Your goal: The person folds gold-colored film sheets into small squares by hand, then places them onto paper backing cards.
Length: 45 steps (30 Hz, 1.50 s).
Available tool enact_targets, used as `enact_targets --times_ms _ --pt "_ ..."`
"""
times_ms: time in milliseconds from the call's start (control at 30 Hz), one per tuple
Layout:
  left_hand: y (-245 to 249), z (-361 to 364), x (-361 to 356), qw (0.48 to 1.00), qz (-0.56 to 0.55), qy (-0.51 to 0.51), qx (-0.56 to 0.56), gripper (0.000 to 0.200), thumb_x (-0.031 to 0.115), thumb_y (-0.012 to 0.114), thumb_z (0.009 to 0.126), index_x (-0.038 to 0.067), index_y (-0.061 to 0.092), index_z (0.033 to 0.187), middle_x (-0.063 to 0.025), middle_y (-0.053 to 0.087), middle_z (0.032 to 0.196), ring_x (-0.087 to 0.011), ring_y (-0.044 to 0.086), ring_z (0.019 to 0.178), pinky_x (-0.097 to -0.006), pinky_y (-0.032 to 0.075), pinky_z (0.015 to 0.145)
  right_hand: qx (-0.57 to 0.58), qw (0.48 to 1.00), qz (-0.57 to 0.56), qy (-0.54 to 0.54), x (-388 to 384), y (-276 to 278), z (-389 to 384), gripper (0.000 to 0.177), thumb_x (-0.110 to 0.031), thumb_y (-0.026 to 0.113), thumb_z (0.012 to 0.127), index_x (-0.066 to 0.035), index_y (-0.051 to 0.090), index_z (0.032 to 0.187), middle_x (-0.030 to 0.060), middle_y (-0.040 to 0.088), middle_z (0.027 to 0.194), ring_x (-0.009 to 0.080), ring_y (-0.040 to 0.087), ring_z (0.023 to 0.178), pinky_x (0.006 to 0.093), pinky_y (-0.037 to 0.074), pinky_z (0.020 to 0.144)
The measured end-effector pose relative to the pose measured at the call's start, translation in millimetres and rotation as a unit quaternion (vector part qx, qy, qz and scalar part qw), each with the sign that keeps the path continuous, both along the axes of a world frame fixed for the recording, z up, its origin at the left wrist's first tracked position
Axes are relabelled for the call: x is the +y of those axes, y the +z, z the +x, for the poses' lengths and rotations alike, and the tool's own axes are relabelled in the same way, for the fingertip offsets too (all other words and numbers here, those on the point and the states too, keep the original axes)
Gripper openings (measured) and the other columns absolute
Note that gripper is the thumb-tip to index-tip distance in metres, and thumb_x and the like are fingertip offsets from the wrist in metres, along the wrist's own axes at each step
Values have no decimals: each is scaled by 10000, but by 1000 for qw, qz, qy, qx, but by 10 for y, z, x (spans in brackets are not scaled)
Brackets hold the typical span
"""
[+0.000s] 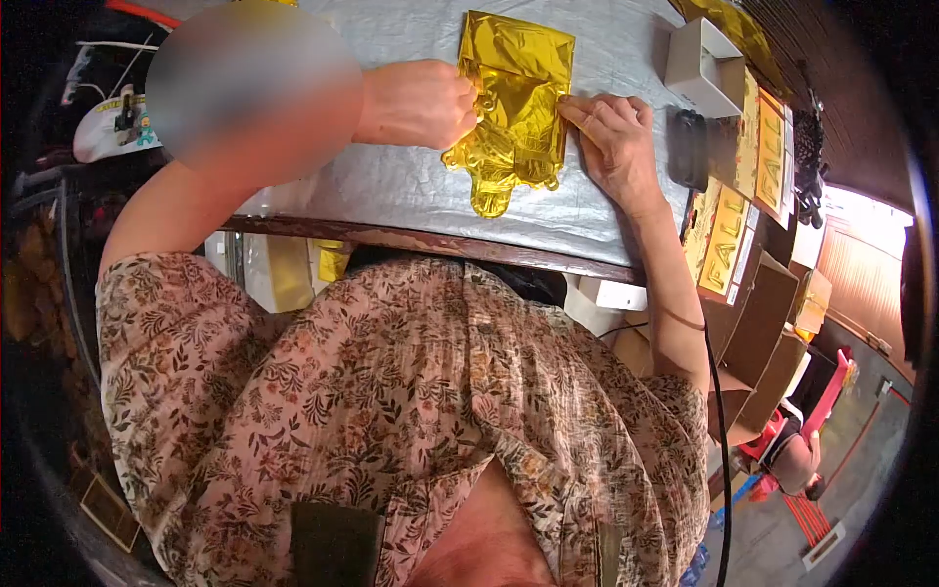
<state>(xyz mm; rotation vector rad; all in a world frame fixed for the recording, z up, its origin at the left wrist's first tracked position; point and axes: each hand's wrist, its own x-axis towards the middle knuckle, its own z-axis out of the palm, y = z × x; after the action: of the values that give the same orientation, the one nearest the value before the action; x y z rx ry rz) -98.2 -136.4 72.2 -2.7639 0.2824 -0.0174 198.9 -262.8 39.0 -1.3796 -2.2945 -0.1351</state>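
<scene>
A shiny gold foil balloon (514,122), flat and creased, lies on the silver-grey table cover (391,186). Its upper part is a smooth folded rectangle, and its lower part is crumpled with small tabs along the edge. My left hand (421,103) is closed at the balloon's left edge, fingers curled in against the foil. On the other side, my right hand (616,142) pinches the right edge between thumb and fingertips. A round blur hides part of my left forearm.
At the table's right stand an open white box (702,67), a dark container (688,147) and boxes marked FALL (726,240). Cardboard boxes (763,323) are beyond. The worn table edge (430,240) runs before my body. A black cable (719,421) hangs at right. Another person (794,460) is farther off.
</scene>
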Motion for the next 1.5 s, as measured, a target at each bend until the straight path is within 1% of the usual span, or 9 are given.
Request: enact_targets --times_ms 33,100,233,300,500,800,1000,1233,1500 --pt "0 -6 -26 1000 1 -1 -1 96 123 677 845 54 687 910 -66 713 937 -218 710 907 -343 589 806 -1 1000 1 -1 -3 9 -4 390 9 718 852 -140 766 1209 -16 752 1159 219 656 1086 410 423 1018" --pt "-44 -54 -96 998 -11 57 30 229 112 686 832 3 722 1030 -146 733 1165 -225 708 1072 -315 598 844 5 1000 -11 -6 -20 22 -11 383 9 716 858 -140 759 1208 -24 755 1186 222 654 1103 415 415 1024" --pt "-270 -151 -60 993 -65 71 -67 202 85 708 843 -8 716 1022 -164 752 1165 -246 736 1066 -346 615 861 9 1000 -16 -4 -46 3 43 370 -7 716 864 -153 763 1201 -35 759 1226 230 649 1109 424 407 1024" --pt "-315 -195 -63 950 -231 144 -153 214 58 727 860 -17 730 1060 -158 770 1174 -267 760 1041 -378 628 872 22 1000 -22 -4 -59 15 53 343 -51 721 870 -165 769 1190 -41 760 1253 237 644 1112 442 391 1035" --pt "-412 -241 -180 866 -369 244 -234 262 43 744 880 18 763 1141 -123 781 1170 -287 767 1017 -385 628 882 42 998 -46 -25 -95 30 19 328 -155 750 865 -180 776 1191 -43 759 1278 254 629 1139 467 358 1064" --pt "-487 -306 -234 845 -402 262 -237 292 68 772 874 51 754 1164 -112 763 1237 -266 736 1129 -392 600 945 73 992 -65 -74 -116 -55 -59 349 -100 756 842 -176 780 1182 -59 751 1299 266 601 1171 448 327 1101" --pt "-380 -345 -266 847 -399 259 -237 455 147 843 799 85 723 1234 -88 742 1225 -267 675 1196 -400 493 1060 143 982 -70 -100 -98 -123 -89 221 -139 818 895 -79 802 1107 27 776 1150 240 617 1135 422 341 1059" --pt "-475 -250 -263 861 -314 286 -281 322 268 836 855 132 791 1144 -26 770 1060 -190 705 1008 -360 515 938 160 972 -109 -136 -91 -66 -102 208 -155 819 897 -103 808 1099 30 774 1151 231 613 1153 425 342 1048" --pt "-530 -251 -281 849 -327 261 -323 232 129 843 833 163 817 1061 14 780 1002 -171 707 985 -360 506 906 166 974 -125 -94 -96 -48 -55 288 -150 820 843 -151 823 1130 -49 784 1241 198 565 1108 389 302 1079"
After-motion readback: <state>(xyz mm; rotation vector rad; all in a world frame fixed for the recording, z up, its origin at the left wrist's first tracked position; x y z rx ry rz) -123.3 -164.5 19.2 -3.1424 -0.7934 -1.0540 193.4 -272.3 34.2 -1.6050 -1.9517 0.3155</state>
